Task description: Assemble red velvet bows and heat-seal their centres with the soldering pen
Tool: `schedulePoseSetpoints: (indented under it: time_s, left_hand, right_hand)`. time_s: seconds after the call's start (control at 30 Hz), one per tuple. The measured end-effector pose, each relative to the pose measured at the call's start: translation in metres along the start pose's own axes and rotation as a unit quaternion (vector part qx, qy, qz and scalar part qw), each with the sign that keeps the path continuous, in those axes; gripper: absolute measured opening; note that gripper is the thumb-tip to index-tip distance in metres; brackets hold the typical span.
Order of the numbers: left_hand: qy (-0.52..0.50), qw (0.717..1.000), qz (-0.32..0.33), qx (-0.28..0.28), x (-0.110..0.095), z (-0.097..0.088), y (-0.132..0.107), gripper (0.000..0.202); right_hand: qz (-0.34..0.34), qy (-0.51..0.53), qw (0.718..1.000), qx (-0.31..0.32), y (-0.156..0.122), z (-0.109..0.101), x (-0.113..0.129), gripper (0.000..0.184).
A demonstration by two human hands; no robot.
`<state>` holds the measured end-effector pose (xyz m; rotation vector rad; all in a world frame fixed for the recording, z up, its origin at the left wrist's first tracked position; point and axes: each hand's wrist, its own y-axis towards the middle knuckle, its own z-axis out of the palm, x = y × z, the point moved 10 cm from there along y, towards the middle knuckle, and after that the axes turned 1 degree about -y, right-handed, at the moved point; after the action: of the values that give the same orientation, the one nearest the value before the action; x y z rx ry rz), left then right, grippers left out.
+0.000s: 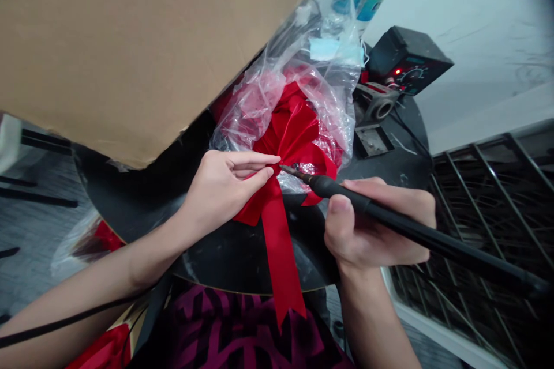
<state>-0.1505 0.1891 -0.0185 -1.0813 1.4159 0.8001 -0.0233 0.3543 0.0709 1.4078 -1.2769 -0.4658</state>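
Note:
A red ribbon bow [298, 127] lies at the middle of the dark round table, one notched tail hanging over the front edge. My left hand [227, 181] pinches the bow at its centre knot between thumb and fingers. In my right hand [381, 222] is a black soldering iron [361, 202], gripped like a pen. Its metal tip points left and sits at the knot, close to my left fingertips; whether it touches the ribbon I cannot tell. Behind the bow, a clear plastic bag [255, 98] holds more red ribbon.
A large cardboard box [142, 40] fills the upper left. A soldering station [409, 60] with a lit red light and an iron holder [381, 105] stand at the back right of the table [208, 259]. A metal grille [497, 196] is at right.

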Motion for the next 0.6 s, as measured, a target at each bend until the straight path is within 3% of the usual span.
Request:
schedulePoseSetpoints:
  time_s: [0.13, 0.33, 0.6]
  left_hand:
    - [-0.003, 1.0, 0.002, 0.002, 0.0, 0.001, 0.0, 0.023]
    - [-0.018, 1.0, -0.009, 0.005, 0.002, 0.002, 0.001, 0.025]
    - [-0.033, 0.999, -0.032, 0.0, 0.004, 0.003, 0.002, 0.025]
  right_hand:
    - [-0.002, 0.006, 1.0, -0.002, 0.0, 0.001, -0.001, 0.014]
    - [-0.028, 0.025, 0.995, -0.091, 0.004, -0.019, 0.002, 0.006]
    - [-0.047, 0.022, 0.996, -0.073, 0.004, -0.017, 0.01, 0.006]
